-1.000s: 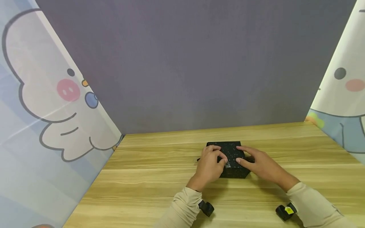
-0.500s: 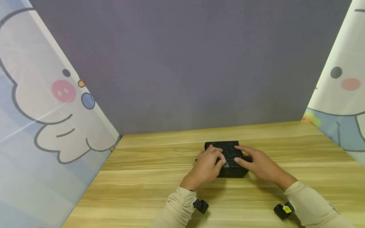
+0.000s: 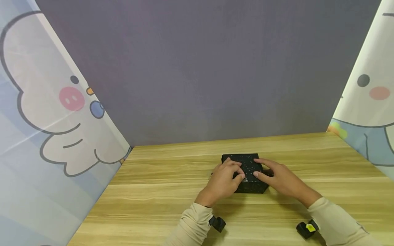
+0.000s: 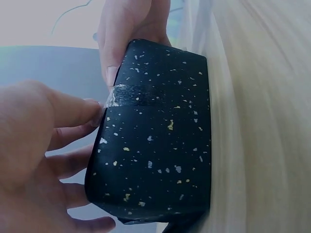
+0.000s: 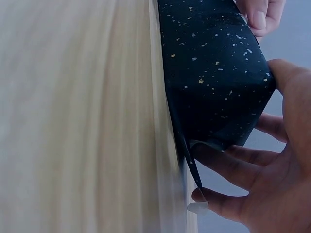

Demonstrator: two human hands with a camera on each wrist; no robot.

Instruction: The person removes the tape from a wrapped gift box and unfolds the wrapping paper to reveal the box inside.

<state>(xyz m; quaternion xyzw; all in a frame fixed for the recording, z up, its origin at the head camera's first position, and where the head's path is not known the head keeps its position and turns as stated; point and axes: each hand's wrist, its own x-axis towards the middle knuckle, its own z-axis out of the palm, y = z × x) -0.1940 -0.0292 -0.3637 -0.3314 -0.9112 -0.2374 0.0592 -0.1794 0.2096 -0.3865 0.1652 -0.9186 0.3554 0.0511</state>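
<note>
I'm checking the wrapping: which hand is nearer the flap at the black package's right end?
Right. The right hand is at the flap; the left hand is farther away, over the left side of the black package.

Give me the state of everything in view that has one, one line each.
package: wrapped, lying on the table
tape: stuck to the package's near side
flap: poking out at the package's right end
left grip: pinching at the tape's edge
right grip: resting against the package, fingers spread
</note>
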